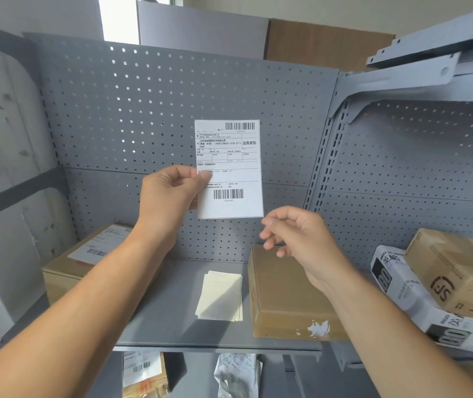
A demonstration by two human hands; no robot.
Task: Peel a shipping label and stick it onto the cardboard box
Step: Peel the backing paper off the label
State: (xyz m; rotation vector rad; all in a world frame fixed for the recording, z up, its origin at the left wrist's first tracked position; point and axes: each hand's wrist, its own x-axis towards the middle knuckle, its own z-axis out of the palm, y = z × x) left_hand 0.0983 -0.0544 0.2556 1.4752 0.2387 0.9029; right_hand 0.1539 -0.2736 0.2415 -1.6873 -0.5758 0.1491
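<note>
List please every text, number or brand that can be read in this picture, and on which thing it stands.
"业务类型": shipping label held up in the left hand.
"13800138000": same label, partly blurred; its other lines and barcode digits are too small.
"BO": white parcel bag at right; its other characters are blurred.
Round logo on the brown box at right: not clearly legible.
Label on the left cardboard box: too small.

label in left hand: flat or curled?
Flat. The label hangs upright from the left hand, pinched at its left edge, all four edges straight, print facing the camera. Peeled or not: cannot tell.
</note>
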